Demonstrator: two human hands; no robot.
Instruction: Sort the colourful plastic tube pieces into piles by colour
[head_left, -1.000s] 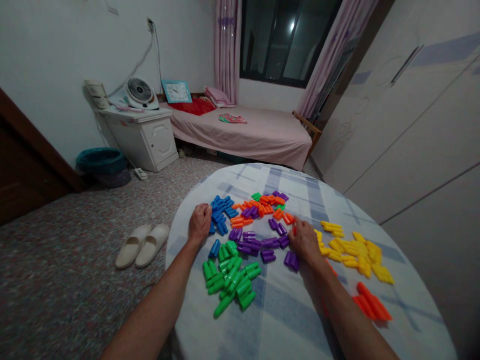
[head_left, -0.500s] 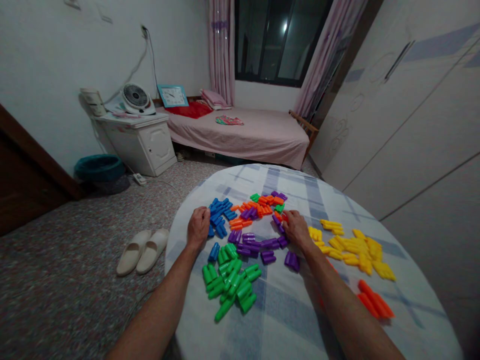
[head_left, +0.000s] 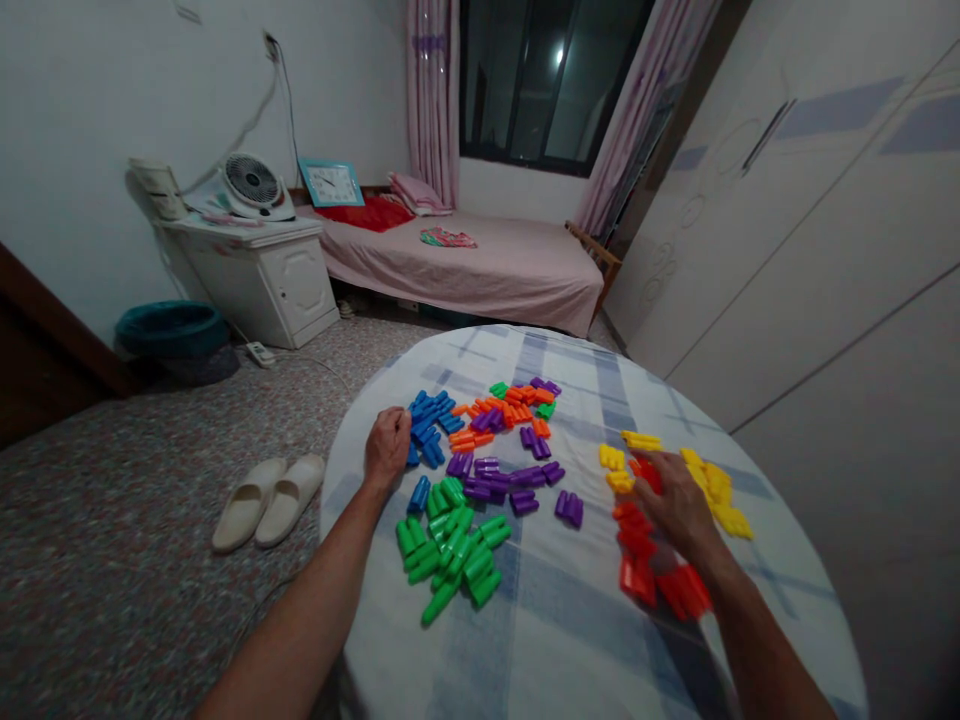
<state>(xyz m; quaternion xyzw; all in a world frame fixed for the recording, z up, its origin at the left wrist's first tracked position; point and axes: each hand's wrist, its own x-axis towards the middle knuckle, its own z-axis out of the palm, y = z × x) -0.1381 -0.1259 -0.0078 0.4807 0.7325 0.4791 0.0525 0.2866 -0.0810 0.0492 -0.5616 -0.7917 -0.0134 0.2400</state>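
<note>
Curls left hand (head_left: 386,447) into a loose fist against blue pieces (head_left: 429,420) near table's (head_left: 555,640) left edge. Spreads right hand (head_left: 671,505), fingers apart, over red pieces (head_left: 637,580) towards right edge, perhaps touching them. Green pieces (head_left: 454,545) and purple pieces (head_left: 495,480) between; yellow pieces (head_left: 716,490) just beyond.

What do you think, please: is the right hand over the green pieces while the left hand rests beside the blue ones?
Not quite: the head view shows the right hand over the red pieces; the left hand does rest beside the blue pieces.
</note>
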